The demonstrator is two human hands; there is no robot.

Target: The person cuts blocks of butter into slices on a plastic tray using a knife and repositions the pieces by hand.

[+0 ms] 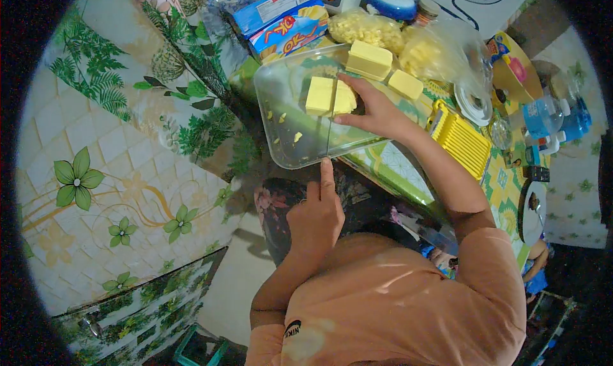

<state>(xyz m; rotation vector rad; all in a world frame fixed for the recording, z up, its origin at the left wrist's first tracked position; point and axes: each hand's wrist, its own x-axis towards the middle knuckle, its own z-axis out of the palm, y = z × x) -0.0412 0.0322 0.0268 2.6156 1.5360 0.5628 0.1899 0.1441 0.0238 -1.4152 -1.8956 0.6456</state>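
Observation:
A pale yellow block [320, 96], butter or cheese by its look, lies in a clear plastic tray [268, 114]. Across it runs a thin dark blade [332, 101], seen edge-on like a knife. My left hand [317, 209] is closed at the blade's near end by the tray rim, index finger stretched along it; the handle is hidden. My right hand [367, 107] grips the block's right end between thumb and fingers. Small yellow crumbs [297, 137] lie in the tray. Two more yellow pieces, a larger block [369, 60] and a smaller block [405, 84], sit beyond my right hand.
A yellow ridged slicer [461, 139] lies right of my forearm. Bags of yellow pieces [364, 30], a blue snack packet [290, 30] and a blue bowl [391, 2] stand at the back. Plastic bottles [543, 117] are at the right. The table edge [396, 181] runs before me.

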